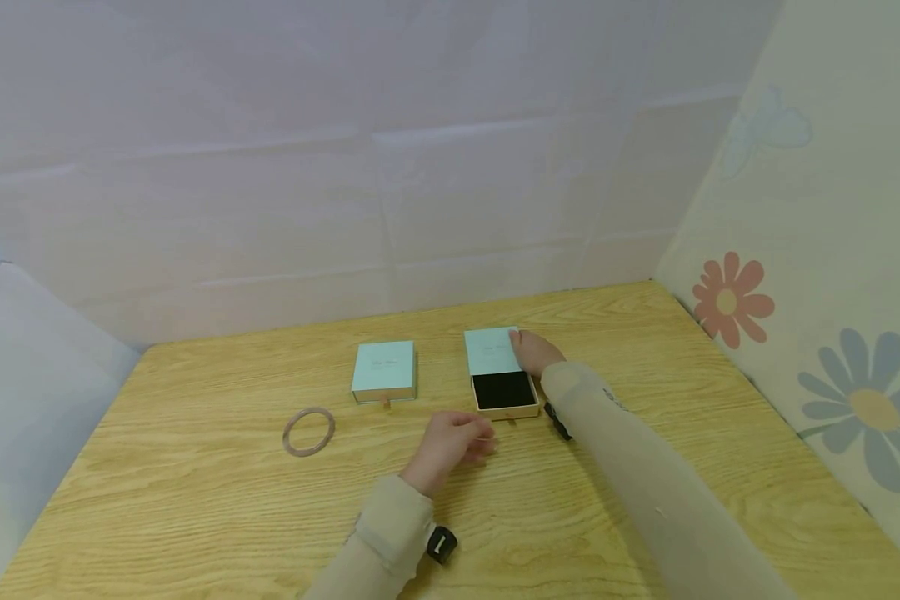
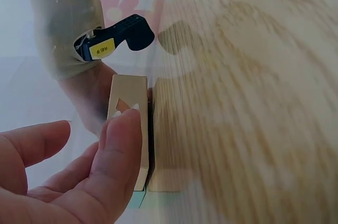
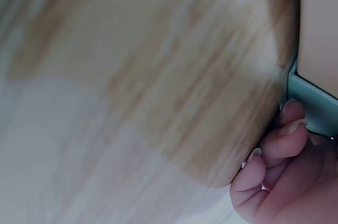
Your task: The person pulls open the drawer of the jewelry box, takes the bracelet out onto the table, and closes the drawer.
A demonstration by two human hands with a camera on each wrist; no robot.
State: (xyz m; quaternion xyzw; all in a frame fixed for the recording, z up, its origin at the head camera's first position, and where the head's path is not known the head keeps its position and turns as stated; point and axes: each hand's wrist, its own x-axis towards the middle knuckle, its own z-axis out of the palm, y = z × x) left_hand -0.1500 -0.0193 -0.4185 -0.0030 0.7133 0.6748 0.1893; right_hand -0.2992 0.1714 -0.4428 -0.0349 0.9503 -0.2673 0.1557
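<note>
On the right of the table lies a pale blue drawer-style gift box (image 1: 491, 352), its drawer (image 1: 508, 412) slid part way out toward me and lined in black (image 1: 504, 389). My right hand (image 1: 537, 352) grips the box cover at its right side, thumb on top. In the right wrist view its curled fingertips (image 3: 285, 142) lie at the teal edge (image 3: 317, 100). My left hand (image 1: 453, 442) hovers just in front of the drawer. In the left wrist view its fingertips overlap the drawer front by a small ribbon tab (image 2: 122, 104), with the thumb apart.
A second pale blue box (image 1: 384, 367), closed, sits left of the first with its ribbon tab (image 1: 386, 403) toward me. Further left lies a pinkish bangle (image 1: 287, 435) on the wooden table (image 1: 195, 500). Walls stand behind and at the right edge.
</note>
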